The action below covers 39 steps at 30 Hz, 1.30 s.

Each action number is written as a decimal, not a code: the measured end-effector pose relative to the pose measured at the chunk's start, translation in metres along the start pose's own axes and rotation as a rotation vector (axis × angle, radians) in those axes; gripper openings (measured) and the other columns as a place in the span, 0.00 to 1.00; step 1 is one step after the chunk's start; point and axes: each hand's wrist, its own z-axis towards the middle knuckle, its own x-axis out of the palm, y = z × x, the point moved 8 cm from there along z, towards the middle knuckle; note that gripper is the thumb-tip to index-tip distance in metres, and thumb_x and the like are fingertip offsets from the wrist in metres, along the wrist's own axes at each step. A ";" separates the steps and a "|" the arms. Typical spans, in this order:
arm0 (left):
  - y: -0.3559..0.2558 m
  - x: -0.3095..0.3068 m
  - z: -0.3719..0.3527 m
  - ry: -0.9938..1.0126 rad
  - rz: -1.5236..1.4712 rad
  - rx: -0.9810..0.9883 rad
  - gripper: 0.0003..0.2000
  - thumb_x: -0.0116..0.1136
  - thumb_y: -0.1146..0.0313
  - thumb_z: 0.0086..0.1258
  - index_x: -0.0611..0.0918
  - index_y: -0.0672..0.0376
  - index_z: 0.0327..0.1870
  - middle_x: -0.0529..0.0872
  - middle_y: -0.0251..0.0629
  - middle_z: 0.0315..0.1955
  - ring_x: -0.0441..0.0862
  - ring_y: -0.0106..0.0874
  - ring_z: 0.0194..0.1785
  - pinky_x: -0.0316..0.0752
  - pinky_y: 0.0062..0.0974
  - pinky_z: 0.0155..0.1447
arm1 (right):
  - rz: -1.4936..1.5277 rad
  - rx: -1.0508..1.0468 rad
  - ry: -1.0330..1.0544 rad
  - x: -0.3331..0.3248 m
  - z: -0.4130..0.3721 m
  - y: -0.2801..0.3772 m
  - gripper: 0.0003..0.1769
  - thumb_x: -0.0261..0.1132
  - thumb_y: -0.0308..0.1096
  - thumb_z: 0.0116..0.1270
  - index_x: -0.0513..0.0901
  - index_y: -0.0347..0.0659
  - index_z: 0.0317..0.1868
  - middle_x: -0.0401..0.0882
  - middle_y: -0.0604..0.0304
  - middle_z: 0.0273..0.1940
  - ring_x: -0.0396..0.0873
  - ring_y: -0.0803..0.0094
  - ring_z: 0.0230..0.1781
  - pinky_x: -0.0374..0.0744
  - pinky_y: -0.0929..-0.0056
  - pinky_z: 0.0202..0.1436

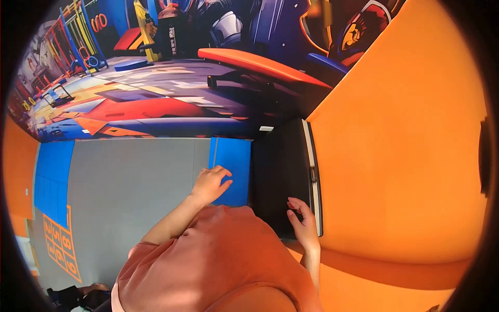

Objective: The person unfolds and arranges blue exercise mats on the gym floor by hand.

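Note:
My left hand [210,184] is held out over a blue floor strip [232,156], its fingers loosely bent and apart with nothing in them. My right hand [305,221] hovers by the edge of a large black, flat-topped box-like piece [278,171]. Its thumb and fingers are spread in a loose curve around no object. A pale strip [307,145] with a small dark metal fitting [313,174] runs along the black piece's right side, just beyond my right fingertips.
An orange wall [400,135] rises on the right, close beside the black piece. Ahead stands a wall with a printed gym mural [166,88]. Grey flooring [135,182] lies to the left, with orange number markings [61,242]. Dark items [80,297] sit at lower left.

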 end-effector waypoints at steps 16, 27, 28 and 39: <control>0.002 0.003 -0.023 -0.271 -0.270 -0.488 0.13 0.64 0.60 0.72 0.85 0.56 0.51 0.86 0.41 0.49 0.85 0.41 0.47 0.79 0.39 0.51 | 0.049 -0.042 0.347 -0.015 0.125 -0.049 0.19 0.66 0.33 0.74 0.80 0.39 0.63 0.83 0.51 0.56 0.80 0.62 0.58 0.77 0.62 0.63; -0.030 0.063 -0.120 -0.444 -0.322 -0.745 0.14 0.63 0.60 0.73 0.84 0.59 0.52 0.86 0.45 0.50 0.86 0.42 0.48 0.81 0.38 0.51 | -0.009 -0.221 0.556 0.012 0.146 -0.052 0.22 0.66 0.34 0.72 0.78 0.43 0.65 0.83 0.52 0.57 0.80 0.62 0.61 0.76 0.62 0.64; -0.033 0.065 -0.124 -0.445 -0.328 -0.756 0.14 0.63 0.60 0.73 0.84 0.59 0.52 0.86 0.45 0.50 0.86 0.42 0.48 0.81 0.38 0.51 | -0.014 -0.217 0.567 0.014 0.144 -0.053 0.22 0.66 0.34 0.72 0.78 0.43 0.65 0.83 0.52 0.57 0.80 0.62 0.61 0.76 0.62 0.64; -0.041 0.074 -0.133 -0.425 -0.299 -0.784 0.15 0.64 0.60 0.72 0.84 0.58 0.53 0.86 0.41 0.51 0.85 0.41 0.50 0.80 0.38 0.54 | 0.013 -0.198 0.596 -0.001 0.126 -0.070 0.21 0.63 0.34 0.75 0.77 0.44 0.67 0.83 0.54 0.57 0.80 0.66 0.59 0.75 0.67 0.63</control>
